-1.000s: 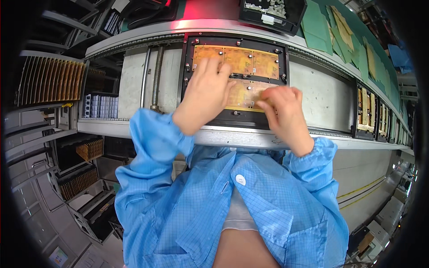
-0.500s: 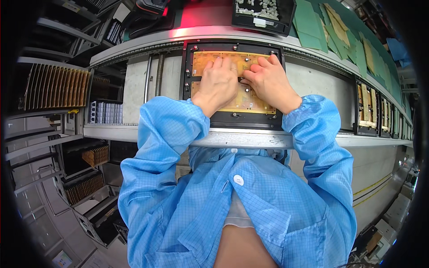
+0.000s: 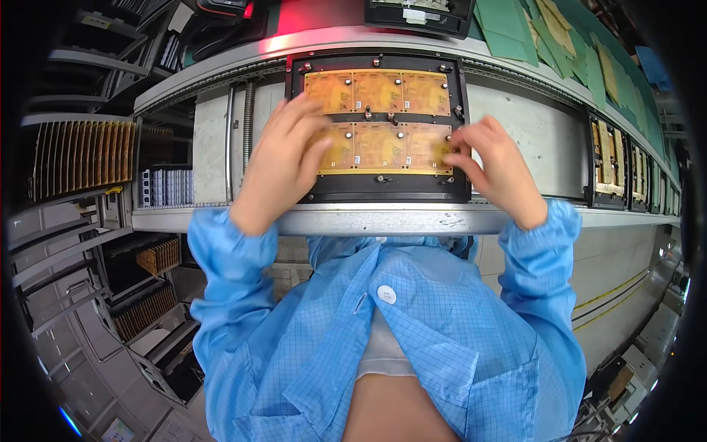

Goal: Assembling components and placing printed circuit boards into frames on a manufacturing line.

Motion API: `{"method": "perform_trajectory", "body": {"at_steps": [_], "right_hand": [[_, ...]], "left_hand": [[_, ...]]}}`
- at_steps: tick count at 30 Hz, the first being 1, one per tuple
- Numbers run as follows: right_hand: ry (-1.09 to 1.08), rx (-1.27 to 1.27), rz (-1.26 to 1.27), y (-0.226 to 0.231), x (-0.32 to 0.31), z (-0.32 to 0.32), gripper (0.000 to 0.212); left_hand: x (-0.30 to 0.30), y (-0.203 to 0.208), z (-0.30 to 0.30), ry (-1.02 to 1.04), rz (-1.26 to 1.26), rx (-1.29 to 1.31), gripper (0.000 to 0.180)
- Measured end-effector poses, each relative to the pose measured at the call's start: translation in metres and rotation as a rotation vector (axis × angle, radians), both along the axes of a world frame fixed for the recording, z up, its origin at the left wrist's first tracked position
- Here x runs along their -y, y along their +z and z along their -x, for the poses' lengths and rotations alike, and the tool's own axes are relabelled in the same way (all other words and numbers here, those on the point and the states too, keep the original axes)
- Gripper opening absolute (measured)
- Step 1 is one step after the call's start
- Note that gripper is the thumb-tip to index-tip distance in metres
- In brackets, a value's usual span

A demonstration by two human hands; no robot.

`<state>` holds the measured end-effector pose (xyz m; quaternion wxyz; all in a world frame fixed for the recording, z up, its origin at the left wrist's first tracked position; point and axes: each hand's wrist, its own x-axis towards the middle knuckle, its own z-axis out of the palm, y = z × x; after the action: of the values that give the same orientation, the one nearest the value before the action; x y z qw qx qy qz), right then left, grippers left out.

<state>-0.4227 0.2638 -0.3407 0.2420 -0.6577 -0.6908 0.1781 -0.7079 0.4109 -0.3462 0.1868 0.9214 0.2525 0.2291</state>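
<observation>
Two orange-yellow circuit board panels, a far one (image 3: 378, 92) and a near one (image 3: 381, 147), lie flat in a black frame (image 3: 339, 188). Small metal clips stand around them, among them a middle clip (image 3: 392, 118) between the panels and a front clip (image 3: 381, 179). Over the frame's left side hovers my left hand (image 3: 283, 158), slightly blurred, its fingers spread and holding nothing. My right hand (image 3: 495, 158) is at the right end of the near panel, thumb and fingers apart; whether the fingertips touch the edge there cannot be made out.
The frame spans the metal rails (image 3: 353, 219) of a conveyor. Farther right, more loaded frames (image 3: 608, 166) sit on it. Beyond the rail are a black bin (image 3: 420, 16) of small parts and green sheets (image 3: 508, 33). A rack of boards (image 3: 82, 158) stands at left.
Both hands have moved apart from the middle of the panels, the left one to the left side and the right one to the right edge. The middle clips now show.
</observation>
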Motion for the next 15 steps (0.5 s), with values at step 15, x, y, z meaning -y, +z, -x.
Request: {"method": "perform_trajectory", "body": {"at_steps": [15], "right_hand": [[-0.186,0.183,-0.344,-0.053,0.031,0.045,0.011]], "left_hand": [[0.022,-0.02,0.045,-0.019,0.113,-0.101,0.018]]}}
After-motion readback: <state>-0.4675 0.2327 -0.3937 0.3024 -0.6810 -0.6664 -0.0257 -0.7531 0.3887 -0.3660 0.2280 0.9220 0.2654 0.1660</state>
